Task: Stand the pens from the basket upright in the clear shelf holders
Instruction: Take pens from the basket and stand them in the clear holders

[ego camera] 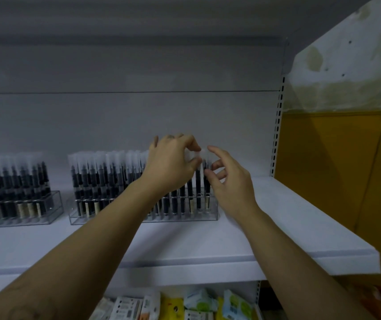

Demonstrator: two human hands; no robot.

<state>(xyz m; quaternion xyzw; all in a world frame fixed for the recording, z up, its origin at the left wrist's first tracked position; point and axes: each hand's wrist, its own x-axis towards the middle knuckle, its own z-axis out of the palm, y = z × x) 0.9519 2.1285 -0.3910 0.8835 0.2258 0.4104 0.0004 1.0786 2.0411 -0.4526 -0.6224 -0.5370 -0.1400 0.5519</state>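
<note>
A clear holder (210, 217) on the white shelf is packed with upright dark pens (106, 179) in clear caps. My left hand (173, 162) reaches over its right end and pinches the clear cap of one standing pen (198, 183). Just to the right, my right hand (226, 179) hovers with loosely curled fingers, its thumb and forefinger at the last pen (207, 188) in the row; whether it grips that pen is unclear. A second clear holder (55, 204) full of pens stands at the left. The basket is out of view.
The white shelf (277, 227) runs right to a slotted upright post (277, 135), with a yellow wall panel (323, 169) beyond. Packets of wipes (198, 303) fill the lower shelf under my arms.
</note>
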